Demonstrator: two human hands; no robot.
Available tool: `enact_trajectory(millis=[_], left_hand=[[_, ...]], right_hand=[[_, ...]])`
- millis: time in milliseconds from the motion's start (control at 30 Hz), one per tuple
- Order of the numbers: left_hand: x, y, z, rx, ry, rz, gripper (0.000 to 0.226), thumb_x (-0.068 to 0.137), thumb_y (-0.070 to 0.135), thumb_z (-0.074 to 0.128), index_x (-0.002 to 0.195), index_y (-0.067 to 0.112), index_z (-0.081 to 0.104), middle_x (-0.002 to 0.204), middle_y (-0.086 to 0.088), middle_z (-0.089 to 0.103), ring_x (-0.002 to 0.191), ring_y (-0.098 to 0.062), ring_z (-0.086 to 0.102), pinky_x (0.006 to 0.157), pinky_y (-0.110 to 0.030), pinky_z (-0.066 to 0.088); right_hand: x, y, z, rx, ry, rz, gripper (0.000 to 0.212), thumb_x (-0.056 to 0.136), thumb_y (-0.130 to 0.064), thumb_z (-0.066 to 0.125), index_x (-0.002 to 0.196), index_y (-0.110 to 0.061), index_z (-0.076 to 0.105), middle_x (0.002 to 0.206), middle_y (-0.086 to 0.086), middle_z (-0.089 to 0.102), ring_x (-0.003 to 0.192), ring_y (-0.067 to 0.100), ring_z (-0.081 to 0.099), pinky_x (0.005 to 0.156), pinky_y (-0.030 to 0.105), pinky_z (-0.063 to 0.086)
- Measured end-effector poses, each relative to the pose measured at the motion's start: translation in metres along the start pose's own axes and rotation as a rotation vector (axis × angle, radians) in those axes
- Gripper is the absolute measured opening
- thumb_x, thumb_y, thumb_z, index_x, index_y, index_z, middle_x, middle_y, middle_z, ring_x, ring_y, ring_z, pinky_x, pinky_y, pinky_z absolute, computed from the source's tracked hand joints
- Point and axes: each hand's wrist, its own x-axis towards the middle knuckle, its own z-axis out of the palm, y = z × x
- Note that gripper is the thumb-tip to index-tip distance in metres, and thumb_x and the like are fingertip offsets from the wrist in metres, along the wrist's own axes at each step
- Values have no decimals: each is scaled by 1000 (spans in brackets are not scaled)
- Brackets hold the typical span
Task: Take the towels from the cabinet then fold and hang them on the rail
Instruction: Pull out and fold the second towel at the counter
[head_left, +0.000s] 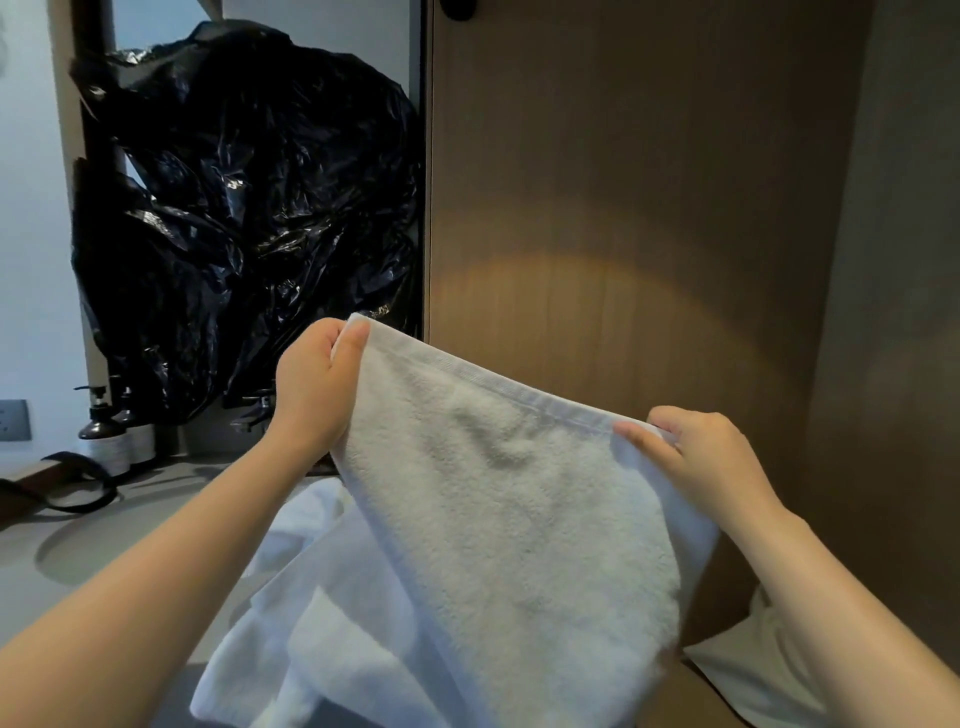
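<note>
We are holding a white fluffy terry towel (498, 519) up before the brown wooden cabinet door (649, 182), left hand (311, 387) and right hand (701, 457) each pinching a top corner, spread well apart.

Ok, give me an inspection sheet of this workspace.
Surface: grey counter with a round basin at left.
Job's things: white towel held up; white cloth heap below it.
Clutter: black plastic bag, dark pump bottles.
Grips: left hand and right hand each pinch a top corner of the towel.
Cables: black strap or cord on the counter, cannot tell which.
Surroundings: wooden panel, wall socket.
</note>
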Motion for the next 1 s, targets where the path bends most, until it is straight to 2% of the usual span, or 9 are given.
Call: enact_trajectory(millis=[133, 233, 400, 500, 600, 700, 800, 900, 1000], left_hand=[[7, 22, -15, 7, 47, 97, 43, 102, 35, 42, 86, -1, 57, 78, -9, 56, 70, -15, 48, 63, -27, 39], [12, 37, -26, -4, 84, 142, 43, 101, 37, 43, 87, -1, 58, 81, -14, 60, 69, -13, 48, 61, -22, 38], [17, 49, -38, -20, 72, 132, 46, 100, 40, 45, 82, 0, 58, 73, -3, 56, 63, -8, 46, 59, -20, 39], [16, 47, -39, -51, 50, 82, 43, 99, 40, 48, 84, 1, 61, 77, -4, 60, 65, -8, 49, 61, -22, 40], [14, 46, -35, -98, -10, 51, 44, 97, 41, 51, 82, 1, 63, 74, -4, 59, 64, -8, 49, 63, -27, 41], [9, 52, -20, -72, -105, 85, 40, 94, 39, 57, 76, 4, 65, 72, -14, 61, 64, -10, 50, 63, -36, 45], [1, 57, 2, -38, -275, 142, 29, 91, 37, 64, 75, 14, 73, 74, -8, 69, 62, -2, 54, 61, -26, 46], [-2, 58, 16, -94, -401, 123, 23, 85, 39, 70, 76, 20, 77, 71, -2, 71, 62, -1, 56, 59, -19, 45], [1, 55, 19, -152, -434, 77, 22, 82, 42, 73, 75, 22, 78, 70, 1, 72, 62, -2, 59, 59, -18, 45]], right_hand=[[7, -9, -21, 18, 96, -23, 58, 86, -71, 41, 55, -21, 43, 49, -4, 47, 44, 16, 47, 45, 30, 38], [11, -14, -35, -18, 154, -48, 60, 87, -71, 41, 57, -20, 46, 50, -3, 48, 45, 17, 49, 45, 34, 44], [21, -23, -48, -94, 194, -76, 57, 88, -69, 41, 61, -19, 48, 52, -4, 50, 47, 15, 51, 48, 37, 49], [28, -28, -48, -175, 166, -24, 53, 89, -68, 41, 63, -22, 50, 56, -7, 53, 53, 13, 53, 54, 36, 52], [31, -37, -37, -205, 12, 60, 39, 92, -59, 51, 75, -25, 60, 71, -11, 61, 73, 15, 60, 64, 33, 49], [27, -56, -20, 122, -81, 78, 18, 91, -44, 64, 93, -27, 71, 88, -12, 69, 87, 9, 64, 74, 25, 50], [28, -88, -6, 522, -82, 60, 22, 94, -35, 62, 112, -26, 70, 102, -21, 67, 96, -7, 62, 76, 4, 44], [34, -117, 1, 807, -135, 72, 20, 97, -30, 58, 113, -26, 70, 109, -13, 70, 103, -1, 65, 88, 19, 51], [39, -132, 3, 949, -162, 95, 18, 96, -25, 60, 106, -17, 74, 101, 1, 75, 97, 15, 70, 86, 30, 56]])
